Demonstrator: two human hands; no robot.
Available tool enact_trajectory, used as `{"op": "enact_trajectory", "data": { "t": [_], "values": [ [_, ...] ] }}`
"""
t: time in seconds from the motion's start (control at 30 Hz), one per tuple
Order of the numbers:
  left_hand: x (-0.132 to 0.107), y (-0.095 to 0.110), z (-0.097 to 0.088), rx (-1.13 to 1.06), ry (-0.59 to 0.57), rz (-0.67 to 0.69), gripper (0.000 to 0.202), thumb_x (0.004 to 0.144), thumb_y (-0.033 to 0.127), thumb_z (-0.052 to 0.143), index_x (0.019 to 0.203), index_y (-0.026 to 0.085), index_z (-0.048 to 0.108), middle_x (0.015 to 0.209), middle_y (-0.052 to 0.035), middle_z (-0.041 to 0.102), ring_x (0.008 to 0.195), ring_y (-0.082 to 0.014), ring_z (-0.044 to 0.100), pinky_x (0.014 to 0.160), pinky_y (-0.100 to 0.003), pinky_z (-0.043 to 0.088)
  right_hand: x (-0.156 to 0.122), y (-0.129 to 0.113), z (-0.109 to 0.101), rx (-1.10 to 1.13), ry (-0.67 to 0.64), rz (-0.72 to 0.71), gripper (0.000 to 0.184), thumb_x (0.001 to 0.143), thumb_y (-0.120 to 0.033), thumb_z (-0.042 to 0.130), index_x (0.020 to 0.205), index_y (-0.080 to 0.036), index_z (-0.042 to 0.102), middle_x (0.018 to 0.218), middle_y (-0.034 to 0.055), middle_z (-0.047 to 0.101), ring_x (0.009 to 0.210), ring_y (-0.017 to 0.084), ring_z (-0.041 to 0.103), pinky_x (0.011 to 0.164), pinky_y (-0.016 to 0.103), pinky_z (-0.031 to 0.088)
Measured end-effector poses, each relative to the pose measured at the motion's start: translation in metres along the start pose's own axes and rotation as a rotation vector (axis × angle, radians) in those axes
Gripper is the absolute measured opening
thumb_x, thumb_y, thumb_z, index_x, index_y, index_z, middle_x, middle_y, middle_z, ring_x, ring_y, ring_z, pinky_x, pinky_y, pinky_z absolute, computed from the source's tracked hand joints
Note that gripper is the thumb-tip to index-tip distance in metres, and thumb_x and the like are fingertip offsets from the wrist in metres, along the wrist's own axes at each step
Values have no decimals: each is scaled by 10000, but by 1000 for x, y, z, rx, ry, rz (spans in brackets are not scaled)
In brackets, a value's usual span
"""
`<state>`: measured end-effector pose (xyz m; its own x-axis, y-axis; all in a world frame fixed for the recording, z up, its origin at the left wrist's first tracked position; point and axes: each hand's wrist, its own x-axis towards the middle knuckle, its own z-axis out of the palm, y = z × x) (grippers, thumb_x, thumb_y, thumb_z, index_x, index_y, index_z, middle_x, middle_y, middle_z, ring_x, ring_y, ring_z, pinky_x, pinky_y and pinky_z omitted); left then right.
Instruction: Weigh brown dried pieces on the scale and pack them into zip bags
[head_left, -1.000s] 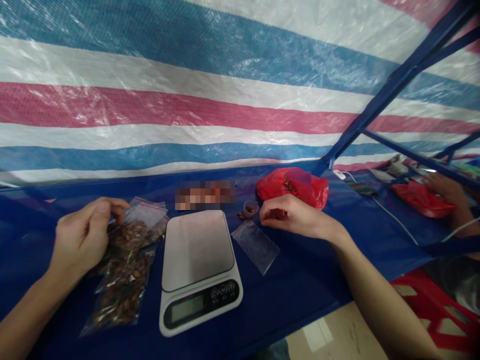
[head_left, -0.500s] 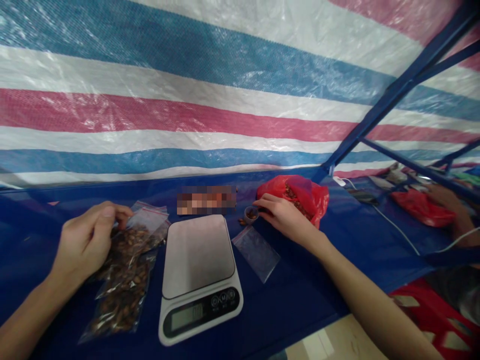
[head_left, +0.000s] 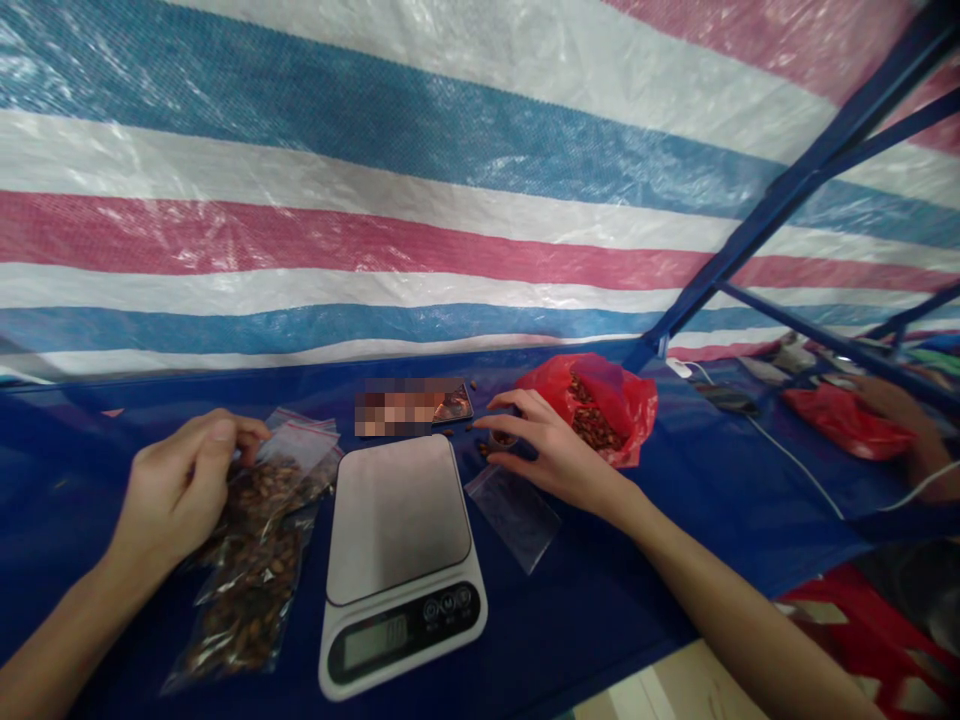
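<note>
My left hand (head_left: 184,485) lies at the left, its fingers curled down onto the upper part of a clear zip bag (head_left: 300,440). This bag overlaps others, all filled with brown, nut-like pieces (head_left: 251,590). My right hand (head_left: 547,440) is spread, with thumb and fingers apart around a small clear cup (head_left: 502,439) holding a few of the same pieces. The hand partly covers the cup; contact with it is unclear. Below that hand lies a flat, empty zip bag (head_left: 517,515). Between my hands stands a kitchen scale (head_left: 397,520) with a bare platform and a lit display.
A red plastic bag (head_left: 637,400) of brown pieces stands open behind my right hand. A phone (head_left: 454,403), partly pixelated, lies behind the scale. Loose pieces dot the blue tabletop (head_left: 592,570). At right are a blue metal frame (head_left: 757,230), a white cable (head_left: 795,455) and another person's arm (head_left: 930,460).
My right hand has shifted slightly left, and its fingers have spread from beside the cup to around it. My left hand remains on the filled bags.
</note>
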<state>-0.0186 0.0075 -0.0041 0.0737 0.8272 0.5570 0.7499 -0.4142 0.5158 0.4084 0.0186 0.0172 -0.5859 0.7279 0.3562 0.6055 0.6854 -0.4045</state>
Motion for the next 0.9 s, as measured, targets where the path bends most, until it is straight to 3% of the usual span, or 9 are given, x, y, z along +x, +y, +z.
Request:
{"op": "enact_trajectory", "data": {
  "t": [0.13,0.3,0.5,0.67,0.8,0.9],
  "values": [
    [1,1,0,10,-3,-5,436,1032,376,391,715,218,645,800,-50,732,777,-187,693,754,-301,483,-1,-1,13,-140,-115,-14,194,985,-228,704,1174,-214,746,1336,141,639,1250,309,578,1055,497,519],
    [3,4,0,-1,11,-10,433,1020,375,405,696,218,644,772,-52,733,763,-195,702,744,-304,498,1,3,21,-205,-85,-16,131,1022,-156,618,1044,-194,742,1211,130,674,1127,272,608,986,459,528],
    [4,6,0,4,16,-33,429,1014,393,415,696,225,650,776,-47,745,781,-204,710,753,-312,508,3,7,22,-278,-80,-14,241,1008,-174,661,1242,-207,705,1145,110,696,1073,271,611,937,437,518],
    [3,5,0,5,2,-11,417,1023,371,412,718,217,651,781,-43,731,771,-190,690,750,-300,490,3,10,19,-311,-123,-11,106,1008,-176,669,1075,-185,751,1008,80,728,968,245,628,883,401,483],
    [2,4,-1,1,3,-4,417,1029,365,411,714,217,641,794,-45,729,784,-190,688,765,-299,482,4,8,21,-276,-96,-35,106,1009,-175,668,1065,-181,759,998,81,741,972,244,632,893,405,467],
    [3,6,-2,-1,5,8,415,1033,366,413,732,212,653,784,-45,722,769,-188,686,755,-298,478,6,7,14,-213,5,-43,104,996,-172,684,1062,-195,761,988,76,755,965,248,635,874,405,473]
  ]
}}
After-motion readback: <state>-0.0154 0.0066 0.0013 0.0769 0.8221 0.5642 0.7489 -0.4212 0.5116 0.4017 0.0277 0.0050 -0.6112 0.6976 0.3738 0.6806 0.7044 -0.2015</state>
